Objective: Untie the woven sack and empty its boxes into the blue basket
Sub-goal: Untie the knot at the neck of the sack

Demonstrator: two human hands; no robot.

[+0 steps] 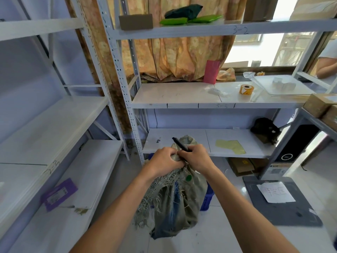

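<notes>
A worn grey-green woven sack with frayed edges stands on the floor in front of me. Its gathered neck is bunched between both hands. My left hand grips the neck from the left. My right hand pinches the neck from the right and also holds a black marker pen that sticks up to the left. The blue basket sits behind the sack, mostly hidden, with only a blue edge showing on the right. No boxes from the sack are visible.
White metal shelving stands ahead and to the left. The low shelf just behind the sack holds a yellow sheet and a dark bundle. A grey mat with a paper note lies on the floor at right. A purple card lies on the left shelf.
</notes>
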